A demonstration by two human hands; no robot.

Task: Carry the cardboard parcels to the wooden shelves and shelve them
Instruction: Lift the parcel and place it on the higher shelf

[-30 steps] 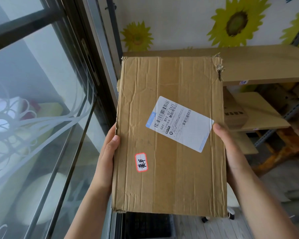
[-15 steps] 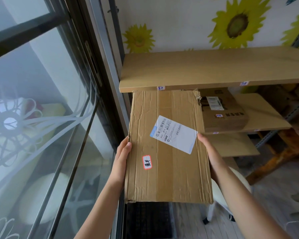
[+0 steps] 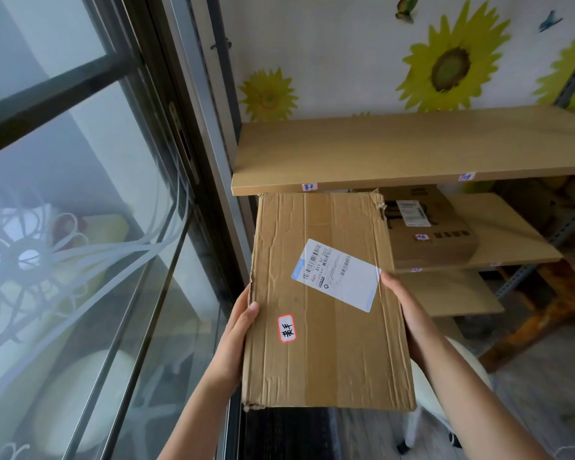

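head view:
parcel: flat cardboard parcel (image 3: pixel 326 303), pretty beat up, creased all over, far right corner torn. white shipping label (image 3: pixel 336 274) stuck on crooked, small red-edged sticker (image 3: pixel 287 328) with handwriting near the left edge
where: far end right under the front edge of the top wooden shelf (image 3: pixel 412 151), just beside the glass door (image 3: pixel 80 227)
left hand (image 3: pixel 238 330): clamped on the left edge, thumb on top
right hand (image 3: pixel 404 307): gripping the right edge, thumb by the label
next shelf down: another box (image 3: pixel 429 227) sits there

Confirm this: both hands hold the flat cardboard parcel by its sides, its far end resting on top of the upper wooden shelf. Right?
Not quite. In the head view the cardboard parcel, held by the left hand and right hand, has its far end below the upper wooden shelf, not on top.
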